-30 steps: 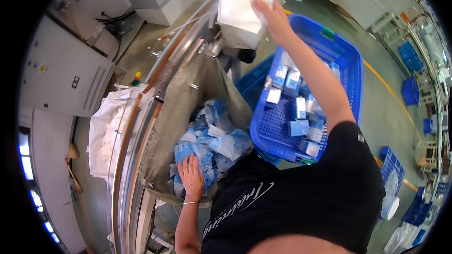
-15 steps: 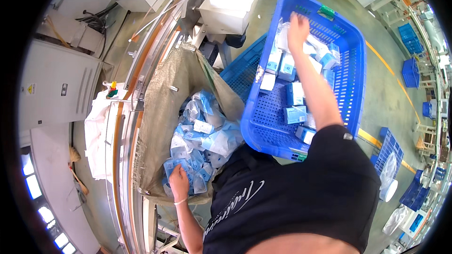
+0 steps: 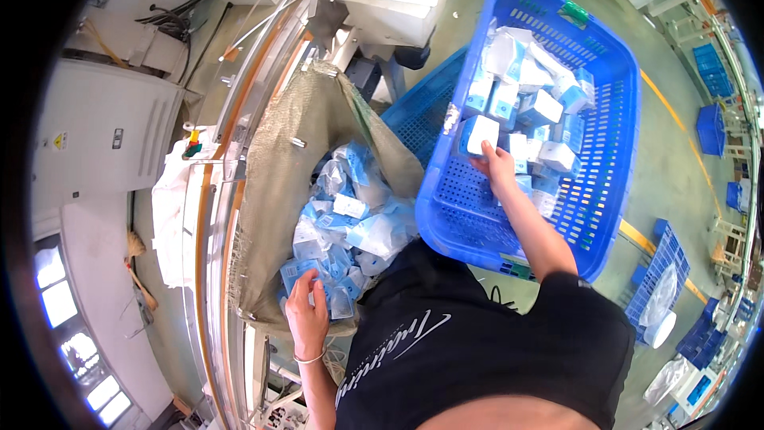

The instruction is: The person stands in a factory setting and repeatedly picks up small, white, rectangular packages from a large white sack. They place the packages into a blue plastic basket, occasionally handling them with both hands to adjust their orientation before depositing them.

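Packets (image 3: 350,227) in blue and white fill the open sack (image 3: 298,151), and the left hand (image 3: 306,314) rests on those at its near edge, fingers curled over one. Right of it, the right hand (image 3: 495,166) is closed on a small box (image 3: 480,134) inside the blue crate (image 3: 613,151), among more boxes just beyond the fingers.

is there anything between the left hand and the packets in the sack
Nothing visible. The left hand already rests on the blue-and-white packets at the near edge of the open woven sack, with no other object over them.
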A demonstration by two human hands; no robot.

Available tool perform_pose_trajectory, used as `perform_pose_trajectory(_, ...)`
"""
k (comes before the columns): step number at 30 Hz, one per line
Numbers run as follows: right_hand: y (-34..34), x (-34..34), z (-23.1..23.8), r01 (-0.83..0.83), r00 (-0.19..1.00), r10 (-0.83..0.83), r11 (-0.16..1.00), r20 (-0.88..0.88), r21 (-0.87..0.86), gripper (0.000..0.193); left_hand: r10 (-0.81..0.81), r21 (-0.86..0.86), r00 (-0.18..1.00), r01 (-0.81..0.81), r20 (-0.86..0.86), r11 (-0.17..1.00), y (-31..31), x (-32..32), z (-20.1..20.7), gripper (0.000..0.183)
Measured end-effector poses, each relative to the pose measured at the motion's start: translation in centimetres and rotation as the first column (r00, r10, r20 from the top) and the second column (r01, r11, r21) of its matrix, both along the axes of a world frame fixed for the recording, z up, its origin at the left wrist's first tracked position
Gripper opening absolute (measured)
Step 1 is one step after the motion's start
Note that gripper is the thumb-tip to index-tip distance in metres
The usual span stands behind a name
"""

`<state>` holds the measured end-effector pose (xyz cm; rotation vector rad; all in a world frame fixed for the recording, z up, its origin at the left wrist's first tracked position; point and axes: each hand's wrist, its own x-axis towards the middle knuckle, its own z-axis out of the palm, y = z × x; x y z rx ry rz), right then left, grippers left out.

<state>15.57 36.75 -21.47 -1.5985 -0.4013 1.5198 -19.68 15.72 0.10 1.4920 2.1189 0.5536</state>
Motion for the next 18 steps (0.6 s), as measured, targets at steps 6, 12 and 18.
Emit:
perform_pose_trajectory(6, -7.8, -2.9, 23.6, -0.340, 0.905, 0.193, 0.865, 0.380, 0.369, 0.042, -0.068, 0.052, 0.849, 0.047, 0.524, 0.998, 3.7, 3.3, 1.3, 0.023)
perform_pose_trajectory(12, -9.6, -8.9, 31.5, -0.785, 0.614, 0.272, 0.310, 0.741, 0.537, 0.055, -0.047, 0.051, 0.321, -0.006, 0.946, 0.999, 6.3, 4.1, 7.2, 0.046)
perform_pose_trajectory(18, -8.6, -14.4, 31.3, -0.733, 0.528, 0.291, -0.316, 0.797, 0.602, 0.062, -0.059, 0.137, 0.314, -0.231, 0.948, 0.963, 2.6, 0.6, 9.6, 0.063)
